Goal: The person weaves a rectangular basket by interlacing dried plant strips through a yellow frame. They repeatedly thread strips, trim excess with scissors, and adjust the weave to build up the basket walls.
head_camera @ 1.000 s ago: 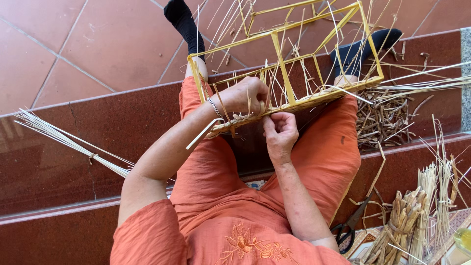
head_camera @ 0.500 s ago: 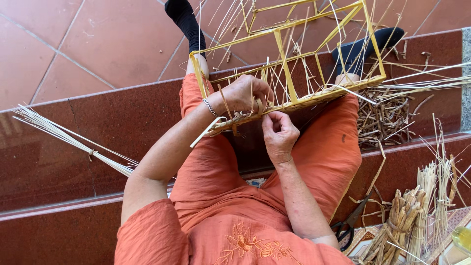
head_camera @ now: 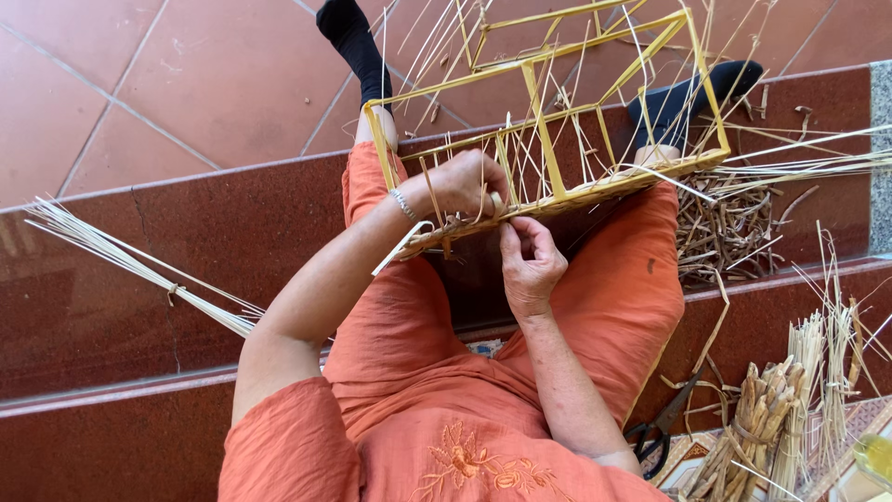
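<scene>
the yellow frame (head_camera: pixel 548 139) rests across the person's knees, over the edge of the dark red stone step (head_camera: pixel 139 270); its near bottom rail runs between both hands; the left hand (head_camera: pixel 462 183) is curled over that rail near the frame's left corner, fingers closed around the rail and the straw strands (head_camera: pixel 437 232) woven along it; the right hand (head_camera: pixel 530 260) sits just below the rail's middle, thumb and forefinger pressed together, pinching a thin strand right where it meets the rail; the two hands are just beside each other, nearly touching.

the frame is an open box of thin yellow bars, tilted slightly, with pale straw strands standing up through it and fanning out past its top; a short stretch of weaving thickens the rail under the left hand, with one pale flat strip sticking out below towards the left wrist.

against half a second ago, the frame lies in the same place on the knees; the left hand has stayed clamped on the rail; the right hand has kept its place under the rail, its fingertips a touch closer to the weaving.

a loose bundle of straw (head_camera: pixel 130 265) lies on the step at its left; black scissors (head_camera: pixel 664 428) lie near the right knee, beside tied bundles of reed (head_camera: pixel 762 428).
</scene>
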